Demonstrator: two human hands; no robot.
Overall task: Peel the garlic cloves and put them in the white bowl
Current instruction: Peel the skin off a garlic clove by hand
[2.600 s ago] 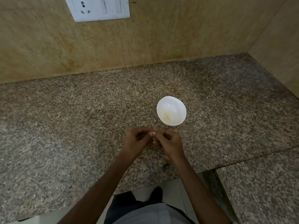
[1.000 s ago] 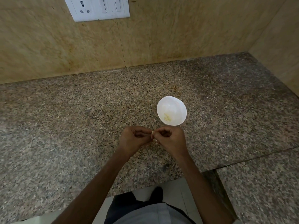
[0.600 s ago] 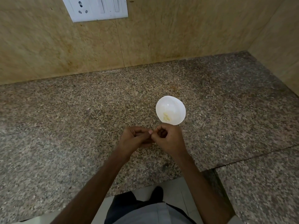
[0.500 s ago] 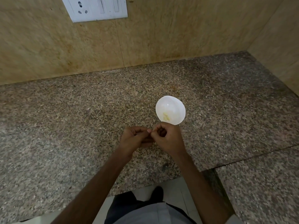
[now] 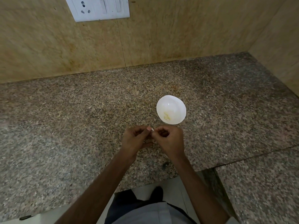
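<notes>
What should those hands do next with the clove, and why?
Likely tug the skin away with the right hand: it and the left hand both pinch one pale garlic clove near the white bowl, not yet over it. How much skin remains is too small to tell.

one left hand, one right hand, one garlic clove, one white bowl

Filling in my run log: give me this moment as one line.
stage: peeling | left hand: pinches garlic clove | right hand: pinches same clove | white bowl: on counter beyond hands, yellowish bits inside
</notes>
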